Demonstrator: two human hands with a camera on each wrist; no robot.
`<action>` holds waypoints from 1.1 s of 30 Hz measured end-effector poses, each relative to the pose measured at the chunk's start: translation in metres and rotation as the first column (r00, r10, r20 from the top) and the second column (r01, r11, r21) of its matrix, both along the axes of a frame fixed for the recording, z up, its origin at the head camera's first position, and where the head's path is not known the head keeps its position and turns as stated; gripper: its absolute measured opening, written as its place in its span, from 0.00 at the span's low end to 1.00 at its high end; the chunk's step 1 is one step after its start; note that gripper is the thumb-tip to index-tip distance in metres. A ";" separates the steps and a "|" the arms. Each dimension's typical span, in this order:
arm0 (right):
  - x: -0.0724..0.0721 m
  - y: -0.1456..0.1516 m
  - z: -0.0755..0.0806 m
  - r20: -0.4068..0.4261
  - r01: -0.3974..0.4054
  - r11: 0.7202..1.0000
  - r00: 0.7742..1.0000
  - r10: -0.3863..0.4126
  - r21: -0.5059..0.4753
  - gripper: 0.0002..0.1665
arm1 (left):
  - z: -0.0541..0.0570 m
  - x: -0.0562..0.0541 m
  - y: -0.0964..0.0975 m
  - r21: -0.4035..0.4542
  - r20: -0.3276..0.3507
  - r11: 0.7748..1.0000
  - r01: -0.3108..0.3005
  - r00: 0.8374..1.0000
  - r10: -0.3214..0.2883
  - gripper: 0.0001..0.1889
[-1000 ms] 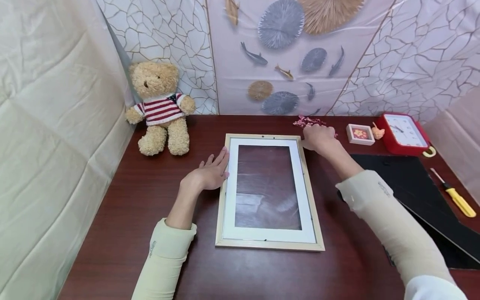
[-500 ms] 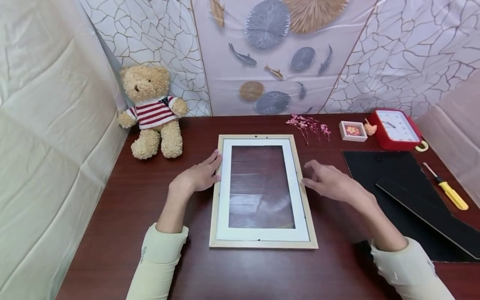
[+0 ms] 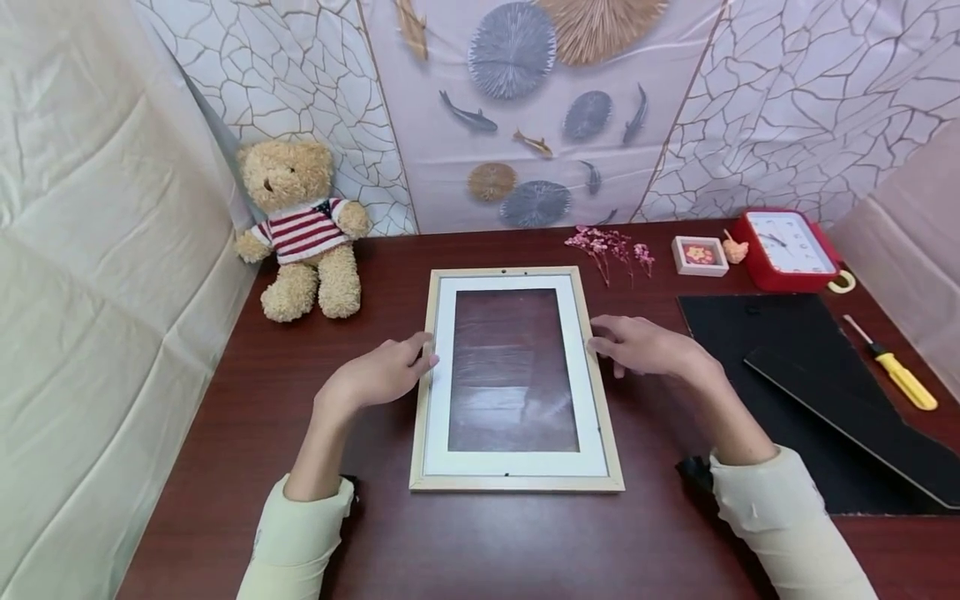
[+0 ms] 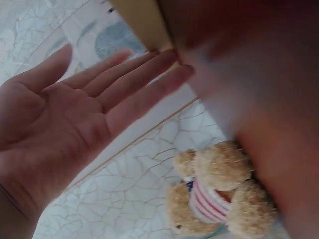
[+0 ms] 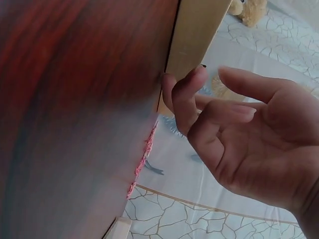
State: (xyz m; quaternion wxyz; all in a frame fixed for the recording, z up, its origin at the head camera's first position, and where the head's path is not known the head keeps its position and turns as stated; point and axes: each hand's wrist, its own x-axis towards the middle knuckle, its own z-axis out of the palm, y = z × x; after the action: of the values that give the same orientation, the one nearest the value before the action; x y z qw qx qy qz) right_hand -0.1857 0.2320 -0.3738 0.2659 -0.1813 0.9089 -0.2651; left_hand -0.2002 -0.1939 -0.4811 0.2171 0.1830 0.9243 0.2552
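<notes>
A pale wooden picture frame [image 3: 517, 482] lies flat on the dark red table, with a white mat [image 3: 438, 383] and a clear pane in it. At its left side is my left hand [image 3: 375, 372], fingertips right at the wood and thumb over the edge. In the left wrist view those fingers [image 4: 142, 94] are nearly straight, the thumb spread away. My right hand [image 3: 641, 344] is at the frame's right side. The right wrist view has its fingers [image 5: 185, 94] loosely bent, tips against the frame's side [image 5: 192, 40], thumb apart from them.
Pink dried flowers [image 3: 607, 247] lie behind the frame. A teddy bear [image 3: 303, 229] sits back left. Toward the right are a small box [image 3: 700, 256], a red clock [image 3: 787, 250], a black backing board [image 3: 712, 321] with its stand [image 3: 832, 417], and a yellow-handled screwdriver [image 3: 903, 379].
My right hand has come from the flowers by the frame's top right corner down to its right side. The left hand has slid slightly toward me along the left side.
</notes>
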 end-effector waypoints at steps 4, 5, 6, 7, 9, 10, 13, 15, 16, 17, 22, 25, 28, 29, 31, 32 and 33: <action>-0.002 0.001 -0.008 -0.007 -0.033 0.997 0.999 0.032 -0.076 0.32 | 0.034 0.033 0.009 0.091 0.041 0.996 -0.024 0.999 0.020 0.36; -0.003 0.001 -0.009 -0.012 -0.041 0.995 0.999 0.040 -0.095 0.30 | 0.049 0.043 0.015 0.094 0.050 0.995 -0.033 0.998 0.028 0.34; -0.004 0.000 -0.010 -0.016 -0.048 0.993 0.999 0.046 -0.111 0.28 | 0.062 0.052 0.020 0.098 0.058 0.994 -0.043 0.998 0.038 0.32; -0.005 -0.001 -0.010 -0.024 -0.060 0.991 0.998 0.057 -0.122 0.27 | 0.077 0.062 0.026 0.101 0.063 0.993 -0.064 0.996 0.057 0.30; -0.005 -0.004 -0.009 -0.027 -0.059 0.991 0.998 0.056 -0.118 0.27 | 0.098 0.074 0.035 0.094 0.089 0.991 -0.097 0.992 0.088 0.30; -0.005 -0.005 -0.007 -0.026 -0.056 0.993 0.998 0.053 -0.108 0.28 | 0.102 0.076 0.039 0.097 0.103 0.988 -0.117 0.989 0.107 0.29; 0.000 -0.011 0.003 0.003 -0.023 0.999 1.000 0.023 -0.046 0.33 | 0.106 0.078 0.046 0.126 0.165 0.974 -0.189 0.972 0.168 0.30; 0.002 -0.012 0.006 0.018 -0.009 1.000 1.000 0.010 -0.017 0.35 | 0.105 0.078 0.048 0.149 0.221 0.961 -0.233 0.955 0.198 0.31; 0.003 -0.012 0.006 0.022 -0.008 1.000 1.000 0.008 -0.012 0.36 | 0.105 0.077 0.049 0.158 0.246 0.955 -0.253 0.946 0.210 0.32; 0.003 -0.012 0.006 0.026 -0.007 1.000 1.000 0.007 -0.010 0.36 | 0.103 0.076 0.049 0.169 0.270 0.947 -0.272 0.937 0.221 0.33; 0.004 -0.014 0.002 0.041 -0.018 0.999 0.999 0.019 -0.028 0.35 | 0.100 0.072 0.045 0.250 0.343 0.905 -0.345 0.906 0.250 0.33; 0.005 -0.015 0.002 0.050 -0.017 0.999 0.999 0.019 -0.044 0.33 | 0.097 0.069 0.042 0.318 0.386 0.865 -0.387 0.887 0.255 0.31; 0.005 -0.016 0.001 0.059 -0.018 0.998 0.998 0.021 -0.053 0.32 | 0.095 0.069 0.038 0.369 0.461 0.814 -0.449 0.849 0.260 0.31; 0.005 -0.016 0.001 0.060 -0.020 0.998 0.998 0.023 -0.056 0.32 | 0.094 0.069 0.037 0.383 0.482 0.797 -0.467 0.837 0.259 0.31; 0.004 -0.016 0.001 0.057 -0.021 0.998 0.998 0.024 -0.054 0.34 | 0.093 0.069 0.036 0.407 0.523 0.760 -0.507 0.812 0.261 0.32; 0.004 -0.015 0.001 0.055 -0.023 0.998 0.998 0.026 -0.053 0.35 | 0.093 0.069 0.036 0.422 0.535 0.743 -0.520 0.804 0.259 0.32; 0.004 -0.015 0.001 0.053 -0.025 0.998 0.998 0.027 -0.051 0.36 | 0.092 0.068 0.036 0.439 0.544 0.724 -0.531 0.799 0.256 0.31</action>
State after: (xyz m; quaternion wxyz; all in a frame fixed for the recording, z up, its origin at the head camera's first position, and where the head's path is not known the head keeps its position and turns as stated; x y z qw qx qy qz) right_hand -0.1814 0.2169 -0.3730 0.2888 -0.1926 0.8921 -0.2892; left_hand -0.1320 -0.1582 -0.3889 0.2963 -0.0310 0.7455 0.5963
